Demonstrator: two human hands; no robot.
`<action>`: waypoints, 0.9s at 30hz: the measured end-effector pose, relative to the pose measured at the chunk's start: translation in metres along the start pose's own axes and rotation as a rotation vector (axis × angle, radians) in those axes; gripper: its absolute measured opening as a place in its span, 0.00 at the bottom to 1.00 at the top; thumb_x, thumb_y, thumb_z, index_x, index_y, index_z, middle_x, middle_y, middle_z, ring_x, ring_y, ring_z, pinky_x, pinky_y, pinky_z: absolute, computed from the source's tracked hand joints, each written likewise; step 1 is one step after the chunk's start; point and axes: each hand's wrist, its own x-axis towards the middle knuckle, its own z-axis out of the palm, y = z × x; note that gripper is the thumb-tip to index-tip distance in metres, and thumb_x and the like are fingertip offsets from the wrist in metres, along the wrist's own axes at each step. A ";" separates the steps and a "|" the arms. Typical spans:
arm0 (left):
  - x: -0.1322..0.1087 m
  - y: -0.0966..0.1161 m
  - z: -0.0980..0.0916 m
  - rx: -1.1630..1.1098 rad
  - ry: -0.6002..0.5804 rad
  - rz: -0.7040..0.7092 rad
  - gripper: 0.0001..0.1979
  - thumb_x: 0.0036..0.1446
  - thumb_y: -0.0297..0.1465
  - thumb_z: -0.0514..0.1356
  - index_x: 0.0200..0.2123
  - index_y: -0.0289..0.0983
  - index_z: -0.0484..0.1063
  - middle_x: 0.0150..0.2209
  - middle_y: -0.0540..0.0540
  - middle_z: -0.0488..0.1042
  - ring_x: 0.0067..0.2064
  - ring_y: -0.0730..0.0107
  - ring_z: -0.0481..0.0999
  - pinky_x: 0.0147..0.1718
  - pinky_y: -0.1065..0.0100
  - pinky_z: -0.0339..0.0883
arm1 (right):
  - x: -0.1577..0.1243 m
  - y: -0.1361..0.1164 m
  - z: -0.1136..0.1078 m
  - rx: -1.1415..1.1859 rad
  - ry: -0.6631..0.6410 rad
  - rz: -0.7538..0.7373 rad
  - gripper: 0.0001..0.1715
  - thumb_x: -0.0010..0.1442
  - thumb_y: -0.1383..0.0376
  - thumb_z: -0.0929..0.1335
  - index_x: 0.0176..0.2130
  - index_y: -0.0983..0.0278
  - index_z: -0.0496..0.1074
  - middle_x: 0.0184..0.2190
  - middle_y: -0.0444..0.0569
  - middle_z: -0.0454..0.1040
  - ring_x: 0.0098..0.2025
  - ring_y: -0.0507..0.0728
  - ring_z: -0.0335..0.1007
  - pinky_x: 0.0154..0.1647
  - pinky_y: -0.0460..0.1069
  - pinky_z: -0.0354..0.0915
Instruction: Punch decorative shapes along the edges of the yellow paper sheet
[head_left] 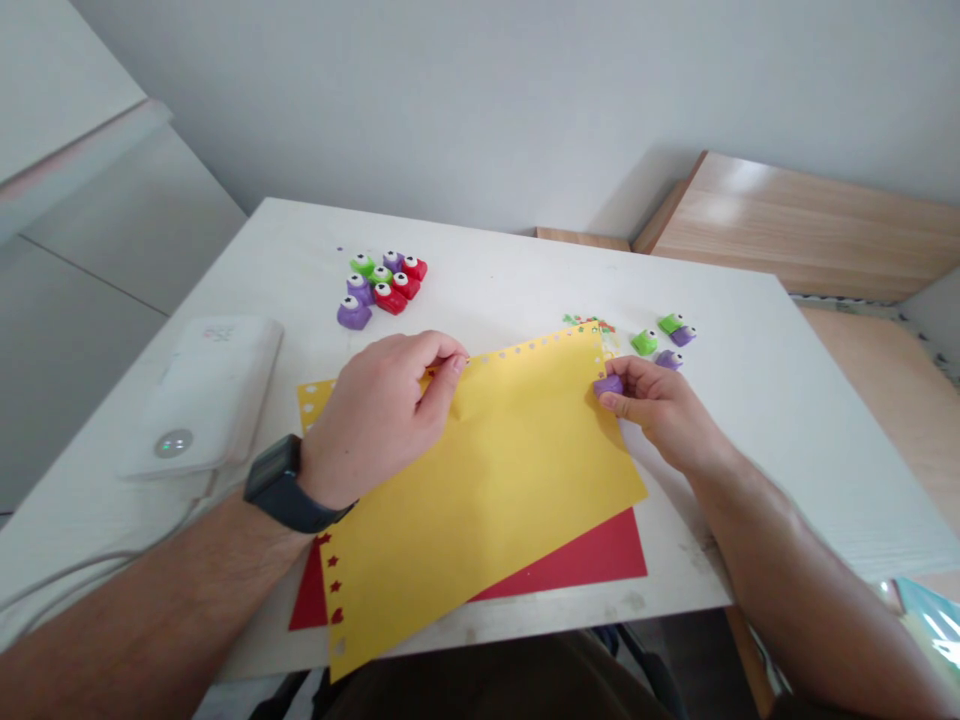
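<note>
A yellow sheet of paper (510,450) lies askew over a red sheet (577,562), with small shapes punched along its left and top edges. My left hand (397,410), a dark watch on its wrist, pinches the yellow sheet's top edge between thumb and fingers. At the upper right edge, my right hand (656,400) is closed around a purple craft punch (608,385), which sits on the paper's border. Just beyond that hand are other punches, a green one (644,342) and a purple one (669,359) among them.
Several red, green and purple punches (381,285) cluster at the back left. Tiny paper cutouts (585,322) are scattered behind the yellow sheet. A white box-shaped device (210,395) with cables stands at the left of the white table (495,235). Wooden furniture (810,215) is at the right.
</note>
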 end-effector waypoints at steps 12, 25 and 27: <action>0.001 -0.002 -0.001 0.007 0.008 -0.018 0.11 0.72 0.38 0.55 0.44 0.41 0.76 0.43 0.46 0.83 0.43 0.58 0.81 0.42 0.61 0.69 | 0.000 0.001 -0.002 0.038 0.010 -0.062 0.18 0.54 0.58 0.79 0.42 0.61 0.76 0.35 0.45 0.75 0.37 0.56 0.69 0.40 0.51 0.64; 0.002 -0.002 -0.001 0.009 -0.005 -0.035 0.11 0.72 0.37 0.55 0.44 0.42 0.76 0.42 0.46 0.84 0.42 0.58 0.81 0.41 0.60 0.69 | -0.004 0.000 -0.005 0.051 -0.049 -0.045 0.18 0.57 0.58 0.79 0.45 0.60 0.76 0.38 0.47 0.77 0.40 0.57 0.72 0.43 0.52 0.67; 0.002 -0.002 -0.001 0.008 -0.005 -0.035 0.11 0.72 0.38 0.55 0.44 0.42 0.76 0.42 0.46 0.84 0.41 0.58 0.81 0.41 0.59 0.69 | -0.003 0.001 -0.006 0.046 -0.052 -0.046 0.19 0.57 0.58 0.79 0.45 0.60 0.76 0.38 0.47 0.77 0.40 0.58 0.72 0.43 0.52 0.67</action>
